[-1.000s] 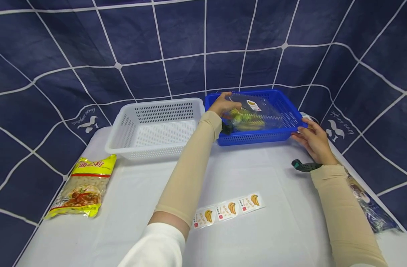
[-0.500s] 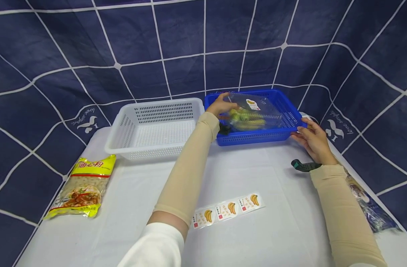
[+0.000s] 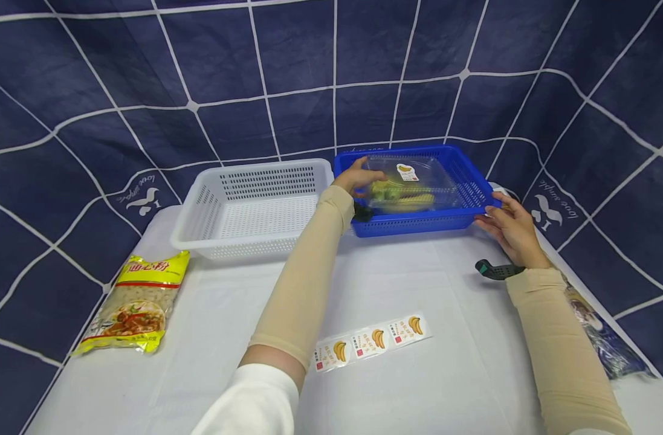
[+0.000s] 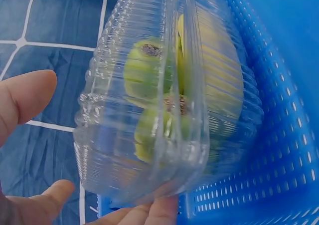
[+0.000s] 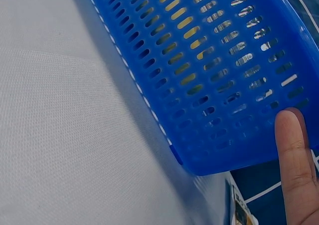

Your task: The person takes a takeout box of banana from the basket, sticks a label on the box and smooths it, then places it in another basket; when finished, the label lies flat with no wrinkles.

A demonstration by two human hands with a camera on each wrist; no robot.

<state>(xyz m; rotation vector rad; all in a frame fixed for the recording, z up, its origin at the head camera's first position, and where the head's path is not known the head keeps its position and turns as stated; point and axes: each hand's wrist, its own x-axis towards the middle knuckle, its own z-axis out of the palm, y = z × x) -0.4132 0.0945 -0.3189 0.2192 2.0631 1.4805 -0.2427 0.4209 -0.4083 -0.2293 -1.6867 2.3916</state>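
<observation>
A clear plastic clamshell box with a banana sticker on its lid lies in the blue basket. Green-yellow bananas show through its plastic. At the box's left end is my left hand; in the left wrist view its thumb stands off from the plastic, while fingertips touch the box's lower edge. My right hand holds the near right corner of the basket at its rim. Seen from the right wrist, one straight finger presses the outer wall; the other fingers are hidden.
A white basket stands left of the blue one. A yellow pasta bag lies at the left. A strip of banana stickers lies in front, and a dark printed packet is partly behind the right forearm.
The clear box has settled slightly to the left in the basket. My left hand has shifted a little left, its fingers loosening around the end of the box. The right hand stays put.
</observation>
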